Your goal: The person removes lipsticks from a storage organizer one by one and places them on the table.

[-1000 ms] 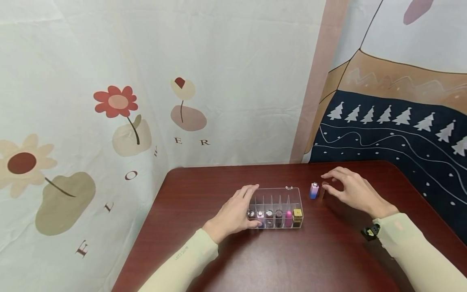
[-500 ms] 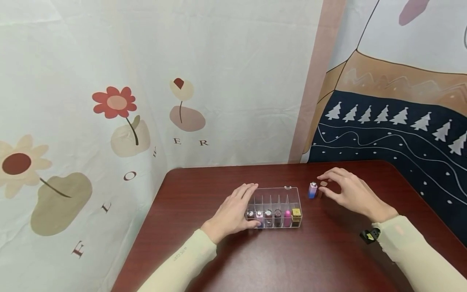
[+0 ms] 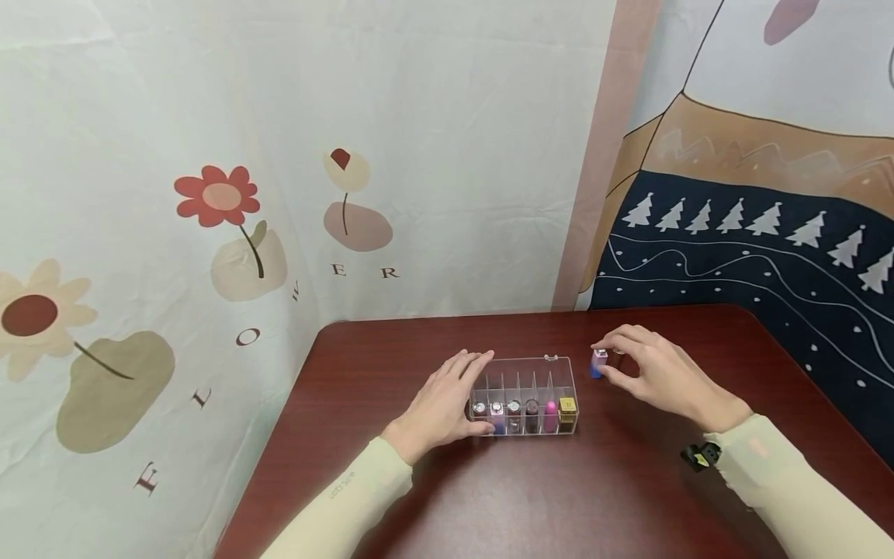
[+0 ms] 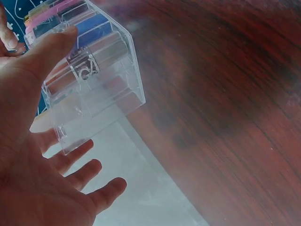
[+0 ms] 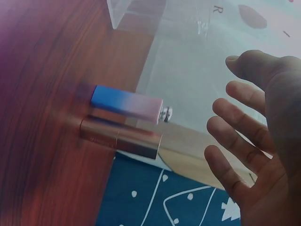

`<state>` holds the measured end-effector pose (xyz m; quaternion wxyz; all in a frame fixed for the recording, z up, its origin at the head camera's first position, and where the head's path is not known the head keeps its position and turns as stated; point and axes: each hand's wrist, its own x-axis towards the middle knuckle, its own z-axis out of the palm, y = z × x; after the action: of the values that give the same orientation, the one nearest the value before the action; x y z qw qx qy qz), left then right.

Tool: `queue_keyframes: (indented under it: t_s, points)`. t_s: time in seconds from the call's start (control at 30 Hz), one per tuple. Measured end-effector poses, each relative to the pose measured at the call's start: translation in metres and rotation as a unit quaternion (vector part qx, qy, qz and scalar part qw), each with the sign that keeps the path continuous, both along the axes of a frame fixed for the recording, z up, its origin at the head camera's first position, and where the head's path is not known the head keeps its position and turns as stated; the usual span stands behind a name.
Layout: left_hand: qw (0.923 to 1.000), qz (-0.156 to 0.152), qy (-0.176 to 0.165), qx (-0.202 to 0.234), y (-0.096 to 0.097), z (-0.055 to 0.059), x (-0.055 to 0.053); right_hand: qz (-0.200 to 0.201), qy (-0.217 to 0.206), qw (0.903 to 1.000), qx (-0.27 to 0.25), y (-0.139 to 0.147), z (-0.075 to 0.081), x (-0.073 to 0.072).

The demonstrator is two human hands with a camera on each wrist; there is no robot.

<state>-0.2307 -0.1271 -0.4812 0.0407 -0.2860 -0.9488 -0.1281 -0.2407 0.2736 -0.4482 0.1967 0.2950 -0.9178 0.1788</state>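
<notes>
My left hand (image 3: 441, 405) holds the left end of a clear divided lipstick organizer (image 3: 527, 371), thumb at its front and fingers toward the back. Its front row carries several lipsticks, among them a pink one (image 3: 550, 418) and a gold-capped one (image 3: 567, 411). On the table to the right, a blue-to-pink lipstick (image 5: 127, 103) stands upright. Beside it is a copper lipstick tube (image 5: 120, 139), mostly hidden by the hand in the head view. My right hand (image 3: 656, 374) hovers at the blue-to-pink lipstick with thumb and fingers apart; the right wrist view shows the fingers away from both tubes.
A dark red wooden table (image 3: 419, 505) lies under both hands. Behind it hangs a pale cloth (image 3: 454, 155) printed with flowers, and at the right a dark blue cloth (image 3: 705, 268) with white trees.
My right hand has moved slightly left, from around the copper lipstick tube to the blue-to-pink lipstick. The left hand and the organizer stay where they were.
</notes>
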Motion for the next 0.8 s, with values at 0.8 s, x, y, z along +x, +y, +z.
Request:
queue_keyframes:
  t_s: [0.8]
  points:
    - [0.9999,0.005,-0.002,0.012,0.002,0.001,0.003,0.072,-0.005,0.9972,0.02,-0.025,-0.01,0.008]
